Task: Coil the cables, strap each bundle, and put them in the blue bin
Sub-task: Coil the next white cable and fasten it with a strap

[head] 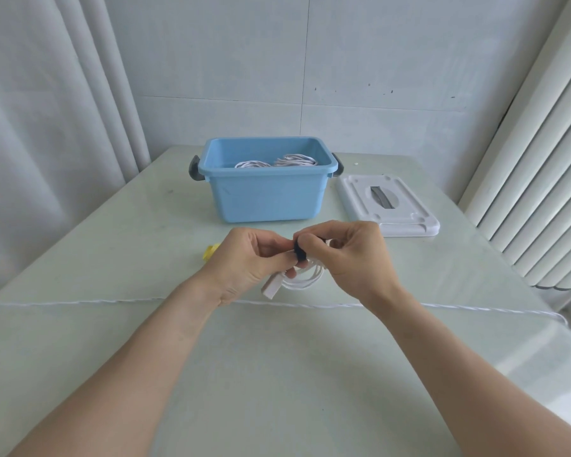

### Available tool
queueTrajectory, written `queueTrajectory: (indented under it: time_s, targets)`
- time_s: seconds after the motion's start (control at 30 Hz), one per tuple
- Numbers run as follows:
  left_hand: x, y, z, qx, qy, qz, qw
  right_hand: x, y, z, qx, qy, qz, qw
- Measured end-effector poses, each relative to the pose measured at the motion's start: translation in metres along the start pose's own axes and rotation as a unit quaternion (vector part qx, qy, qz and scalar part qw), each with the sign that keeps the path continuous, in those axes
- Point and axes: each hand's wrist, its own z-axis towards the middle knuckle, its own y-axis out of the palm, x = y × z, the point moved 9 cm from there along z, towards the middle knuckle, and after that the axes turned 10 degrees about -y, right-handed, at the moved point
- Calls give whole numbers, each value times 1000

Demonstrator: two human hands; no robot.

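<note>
A coiled white cable with a flat white plug hangs between my hands above the table. My left hand grips the bundle from the left. My right hand pinches a dark strap that wraps the top of the coil. Behind my hands stands the blue bin, open, with two white cable bundles lying inside. Part of the coil is hidden by my fingers.
The bin's white lid lies flat to the right of the bin. A small yellow object peeks out left of my left hand. A seam crosses the pale table. Curtains hang left; a white radiator stands right.
</note>
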Motion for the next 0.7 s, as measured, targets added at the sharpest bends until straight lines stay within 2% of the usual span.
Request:
queueTrajectory:
  time_s: [0.3, 0.57, 0.7]
  targets:
    - [8, 0, -4, 26, 5, 3, 1000, -4, -1, 1, 4, -38, -3, 999]
    - [14, 10, -7, -41, -2, -121, 992, -10, -8, 2, 66, -57, 46, 995]
    - [12, 11, -5, -20, 16, -82, 996, -5, -10, 3, 71, -39, 39, 996]
